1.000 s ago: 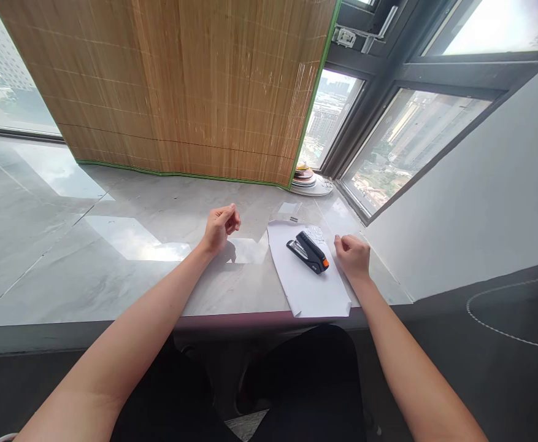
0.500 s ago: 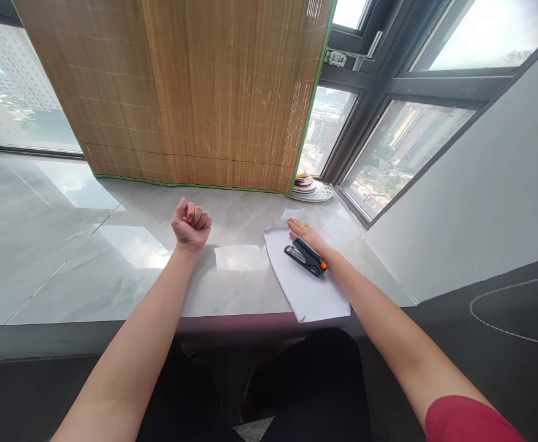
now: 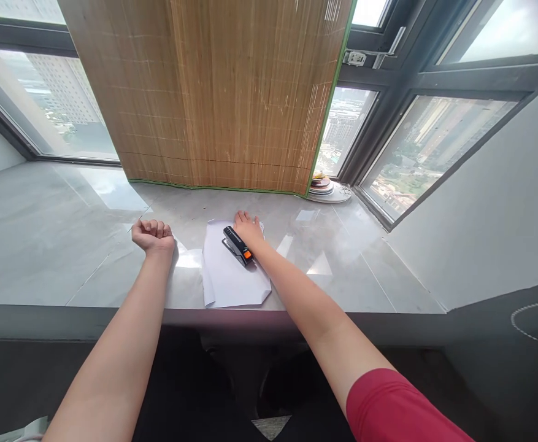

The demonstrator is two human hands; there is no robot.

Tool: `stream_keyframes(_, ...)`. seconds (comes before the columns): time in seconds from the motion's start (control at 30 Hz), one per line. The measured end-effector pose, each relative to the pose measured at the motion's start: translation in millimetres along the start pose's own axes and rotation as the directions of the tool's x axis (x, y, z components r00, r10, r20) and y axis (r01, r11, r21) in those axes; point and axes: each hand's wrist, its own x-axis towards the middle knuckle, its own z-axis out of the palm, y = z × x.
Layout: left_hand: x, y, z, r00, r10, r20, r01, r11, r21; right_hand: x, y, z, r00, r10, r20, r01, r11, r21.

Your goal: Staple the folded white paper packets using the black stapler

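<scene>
White paper (image 3: 235,286) lies on the grey marble-look windowsill, close to its front edge, with its lower corners creased. On top of it rests a black stapler (image 3: 237,244) with an orange patch at its near end. Just beyond and to the right of the stapler, my right hand (image 3: 248,226) lies flat over the paper's far right edge, fingers stretched out and somewhat apart. To the left of the paper, my left hand (image 3: 153,236) rests on the sill as a loose fist, palm side up, touching neither paper nor stapler.
A bamboo blind (image 3: 222,98) hangs behind the sill, its green-edged bottom near the surface. Stacked plates (image 3: 328,191) stand in the far right corner by the window frame (image 3: 365,129). A white wall (image 3: 471,196) bounds the right side.
My right hand has slid the paper, with the stapler on it, leftward to the middle of the sill. My left fist has shifted left and nearer. The view has turned slightly.
</scene>
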Motion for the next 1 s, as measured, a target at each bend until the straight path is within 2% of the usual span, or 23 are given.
stream_keyframes(0.17, 6, -2, -5.9, 0.999, 0.047, 0.010, -0.047, 0.999, 0.000, 10, -41, 17, 1.000, 0.011, 0.027, -0.013, 0.998, 0.065)
stream_keyframes(0.27, 7, -2, -7.0, 0.999, 0.049, -0.007, -0.049, 0.999, -0.015, 9, -52, 7, 1.000, 0.006, 0.007, -0.006, 0.997, 0.082)
stream_keyframes(0.33, 7, -2, -6.7, 0.999, 0.040, -0.023, -0.040, 0.999, -0.014, 7, -47, -10, 0.998, 0.010, -0.063, -0.005, 0.997, 0.078)
stream_keyframes(0.43, 6, -2, -5.9, 0.999, 0.035, -0.023, -0.034, 0.999, 0.019, 0, -11, -45, 0.986, 0.107, -0.128, -0.103, 0.994, 0.042)
stream_keyframes(0.57, 5, -3, -5.6, 0.996, 0.072, 0.046, -0.078, 0.984, 0.162, -28, 76, -85, 0.936, 0.344, -0.076, -0.352, 0.927, -0.133)
stream_keyframes(0.67, 6, -2, -5.2, 0.994, 0.081, 0.075, -0.094, 0.977, 0.190, -52, 127, -94, 0.900, 0.435, -0.039, -0.429, 0.864, -0.263)
stream_keyframes(0.73, 6, -2, -4.4, 0.998, 0.062, 0.019, -0.063, 0.994, 0.090, -60, 141, -93, 0.893, 0.448, -0.038, -0.439, 0.849, -0.294)
stream_keyframes(0.8, 6, -1, -3.3, 0.999, 0.022, -0.041, -0.023, 1.000, -0.016, -63, 141, -91, 0.888, 0.456, -0.051, -0.450, 0.844, -0.290)
stream_keyframes(0.87, 5, -1, -2.2, 0.998, -0.010, -0.063, 0.006, 0.998, -0.064, -64, 128, -89, 0.887, 0.456, -0.074, -0.459, 0.852, -0.251)
stream_keyframes(0.93, 6, -1, -1.4, 0.998, -0.017, -0.056, 0.013, 0.997, -0.075, -66, 104, -84, 0.907, 0.410, -0.098, -0.421, 0.894, -0.154)
stream_keyframes(1.0, 6, -1, -0.8, 0.999, -0.006, -0.045, 0.002, 0.997, -0.078, -70, 68, -74, 0.946, 0.293, -0.141, -0.295, 0.955, 0.007)
